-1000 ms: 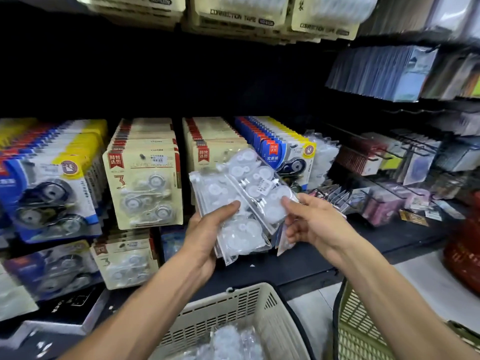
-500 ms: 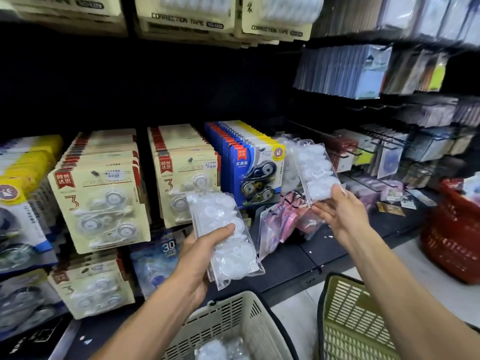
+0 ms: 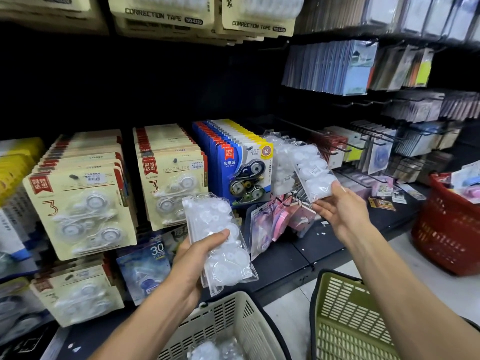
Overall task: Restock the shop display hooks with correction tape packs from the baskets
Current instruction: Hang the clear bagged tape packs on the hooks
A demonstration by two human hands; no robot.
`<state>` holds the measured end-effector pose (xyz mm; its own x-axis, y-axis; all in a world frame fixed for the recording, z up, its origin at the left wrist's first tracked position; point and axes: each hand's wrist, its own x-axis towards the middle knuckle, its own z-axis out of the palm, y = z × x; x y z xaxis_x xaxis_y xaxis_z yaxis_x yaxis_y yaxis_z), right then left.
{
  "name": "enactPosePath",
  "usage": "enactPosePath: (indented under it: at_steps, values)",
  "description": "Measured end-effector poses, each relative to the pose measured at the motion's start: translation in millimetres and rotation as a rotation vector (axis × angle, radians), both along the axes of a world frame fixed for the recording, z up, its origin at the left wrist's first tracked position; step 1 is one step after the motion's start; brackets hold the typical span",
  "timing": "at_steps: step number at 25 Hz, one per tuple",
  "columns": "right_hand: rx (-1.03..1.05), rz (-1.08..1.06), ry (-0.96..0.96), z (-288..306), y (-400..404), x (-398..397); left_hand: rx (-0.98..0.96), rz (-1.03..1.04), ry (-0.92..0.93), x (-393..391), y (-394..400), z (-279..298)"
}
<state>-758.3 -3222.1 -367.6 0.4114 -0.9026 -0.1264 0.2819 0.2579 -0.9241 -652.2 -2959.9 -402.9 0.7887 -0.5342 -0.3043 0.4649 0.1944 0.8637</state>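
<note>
Fingers (image 3: 330, 189) pinch one clear pack (image 3: 313, 171); three baskets.

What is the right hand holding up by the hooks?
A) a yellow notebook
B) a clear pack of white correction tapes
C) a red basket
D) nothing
B: the right hand pinches the bottom of a clear pack of white correction tapes, raised beside the blue packs on the display.

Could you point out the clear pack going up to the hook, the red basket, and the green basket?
Clear pack (image 3: 313, 172), head view: its middle.
Red basket (image 3: 446, 229), head view: front wall.
Green basket (image 3: 345, 307), head view: inner wall.
</note>
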Motion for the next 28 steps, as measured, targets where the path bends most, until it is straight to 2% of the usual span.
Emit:
enactPosePath:
  at_steps: [12,21,24,26,28]
  values:
    - [-0.005,-0.013,0.009,9.3,3.5,7.5,-0.011,0.001,0.003,-3.1,0.9,3.7]
    - [0.026,-0.153,0.000,9.6,8.1,18.9,-0.015,-0.002,0.019,-0.1,3.6,2.7]
    - [-0.176,-0.320,0.032,7.3,12.0,21.1,-0.019,0.001,0.024,1.6,4.2,3.0]
    - [-0.357,-0.350,0.125,3.5,12.2,26.5,-0.024,0.002,0.026,2.2,4.8,4.2]
    - [-0.440,-0.365,0.234,-0.7,11.3,40.5,-0.037,0.009,0.037,3.3,5.5,5.2]
